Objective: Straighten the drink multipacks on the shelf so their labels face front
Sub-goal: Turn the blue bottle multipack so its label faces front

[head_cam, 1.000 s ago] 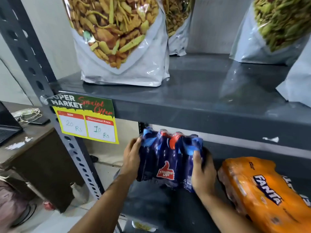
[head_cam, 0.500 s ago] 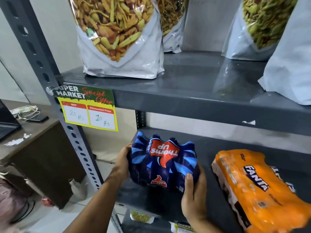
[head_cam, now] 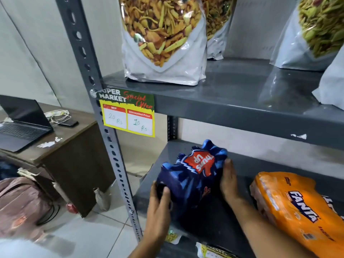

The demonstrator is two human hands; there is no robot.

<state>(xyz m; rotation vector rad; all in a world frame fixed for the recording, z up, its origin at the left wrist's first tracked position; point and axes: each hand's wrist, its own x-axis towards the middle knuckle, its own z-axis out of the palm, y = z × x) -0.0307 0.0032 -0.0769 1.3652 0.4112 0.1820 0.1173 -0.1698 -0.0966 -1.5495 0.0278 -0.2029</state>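
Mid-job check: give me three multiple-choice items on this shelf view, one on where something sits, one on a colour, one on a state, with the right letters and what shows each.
1. Where is the orange Fanta multipack?
A. On the same shelf, to the right of the blue Thums Up multipack
B. On the upper shelf among the snack bags
C. On the wooden desk

2. What colour is the logo patch on the blue pack?
A. Green
B. Red
C. Yellow

3. How is the blue pack held?
A. Left hand only
B. By no hand
C. Left hand and right hand on opposite sides

Answers:
1 A, both packs lie on the lower shelf, the orange one further right.
2 B, white lettering sits on a red patch.
3 C, one hand grips each side.
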